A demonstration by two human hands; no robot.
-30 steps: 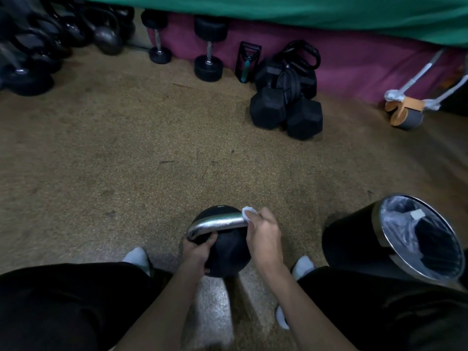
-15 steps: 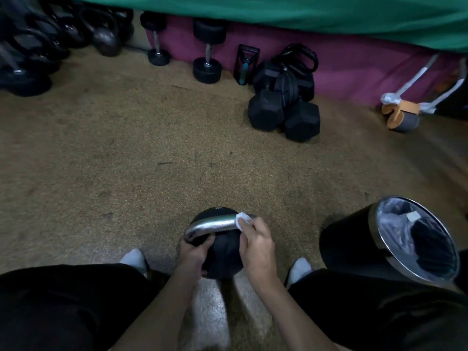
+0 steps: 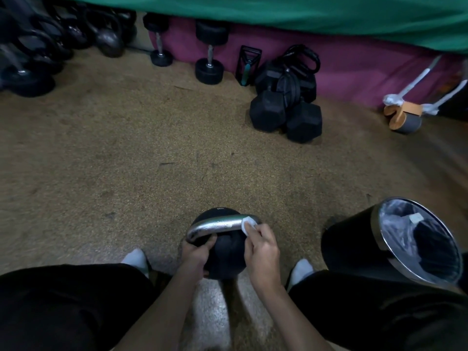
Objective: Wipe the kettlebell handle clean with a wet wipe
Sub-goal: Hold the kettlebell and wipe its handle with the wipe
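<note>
Floor (image 3: 126, 160): a big brown speckled carpet that fills most of the room. It looks worn, with a few dark marks. A pale, shiny patch shows between the person's legs.
Wall (image 3: 354, 69): a purple-pink strip along the far edge of the floor, with a green cover (image 3: 304, 13) hanging over its top.
Legs: black trousers (image 3: 63, 307) on both sides at the bottom, with white socks (image 3: 135, 258) poking out onto the floor.
Bin (image 3: 395, 247): a black round bin with a shiny rim and a clear bag inside. It is tipped toward the person, on the right, just beside the right leg.
Weights far away: a pile of dark round weights (image 3: 50, 46) in the left corner, two dumbbells (image 3: 210, 51) standing against the wall, and a heap of black blocky dumbbells (image 3: 286, 110) near the middle. An orange and grey roller (image 3: 404, 117) sits far right.
Kettlebell (image 3: 225, 252): a black ball on the floor between the person's feet, right in front of them.
Handle (image 3: 217, 225): a silver bar curving over the top of the ball.
Left hand (image 3: 196, 254): fingers curled around the left leg of the handle, holding the ball steady.
Right hand (image 3: 262, 252): fingers pinched tight on the wipe, pressing it on the right end of the handle.
Wipe (image 3: 247, 224): a small white wad, touching the silver bar.
</note>
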